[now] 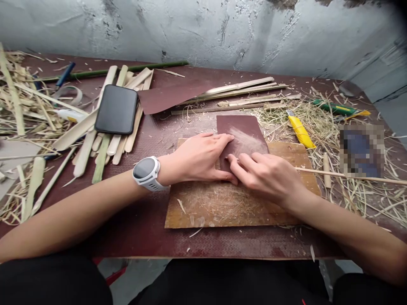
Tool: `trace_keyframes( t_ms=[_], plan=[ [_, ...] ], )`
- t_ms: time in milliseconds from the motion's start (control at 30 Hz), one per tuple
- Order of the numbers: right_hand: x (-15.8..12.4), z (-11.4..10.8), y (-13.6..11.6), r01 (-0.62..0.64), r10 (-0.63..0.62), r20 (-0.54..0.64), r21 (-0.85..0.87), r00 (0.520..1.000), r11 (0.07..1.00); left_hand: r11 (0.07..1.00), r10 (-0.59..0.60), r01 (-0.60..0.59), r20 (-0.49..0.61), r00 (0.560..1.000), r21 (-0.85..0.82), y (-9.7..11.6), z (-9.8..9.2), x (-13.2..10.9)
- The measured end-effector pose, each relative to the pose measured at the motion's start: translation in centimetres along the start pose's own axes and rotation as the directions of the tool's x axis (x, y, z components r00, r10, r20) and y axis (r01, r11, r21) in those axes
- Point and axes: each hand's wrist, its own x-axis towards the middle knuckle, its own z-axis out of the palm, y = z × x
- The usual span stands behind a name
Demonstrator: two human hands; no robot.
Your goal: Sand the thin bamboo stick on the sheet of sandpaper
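A dark brown sheet of sandpaper (pixel 244 133), dusted pale in the middle, lies on a worn wooden board (pixel 222 207). My left hand (pixel 197 159), with a white watch (pixel 146 171) on the wrist, lies flat on the sheet's left edge with its fingers stretched out. My right hand (pixel 267 176) is closed, fingertips pressed onto the sheet's near edge. It grips a thin bamboo stick (pixel 349 176) that runs out to the right over the board. The stick's tip is hidden under the fingers.
A black phone (pixel 116 109) rests on split bamboo slats (pixel 85 144) at the left. A second sandpaper sheet (pixel 168 96) and long strips lie behind. A yellow utility knife (pixel 300 131), a green-handled tool (pixel 337 109) and shavings lie at the right. The table edge (pixel 203 254) runs near me.
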Motion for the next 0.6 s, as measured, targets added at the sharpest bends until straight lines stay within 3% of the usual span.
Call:
trace_keyframes(
  t_ms=[200,367,500,600],
  plan=[
    [0.00,-0.56,0.30,-0.002,-0.005,0.094,0.073,0.996,0.997,0.999,0.023,-0.022,-0.020,1.000,0.027,-0.10,0.09,-0.15],
    [0.53,-0.47,-0.04,0.009,-0.008,-0.039,0.020,0.999,1.000,1.000,0.022,-0.022,-0.027,0.999,0.013,-0.19,0.22,-0.16],
    [0.17,-0.57,0.21,0.016,-0.023,0.066,0.110,0.998,0.994,1.000,0.019,-0.019,-0.029,0.999,0.011,-0.15,0.10,-0.20],
    [0.02,-0.31,0.39,0.031,-0.031,-0.001,0.077,1.000,0.997,1.000,0.026,-0.026,-0.027,0.999,0.005,-0.15,0.02,-0.19]
  ],
)
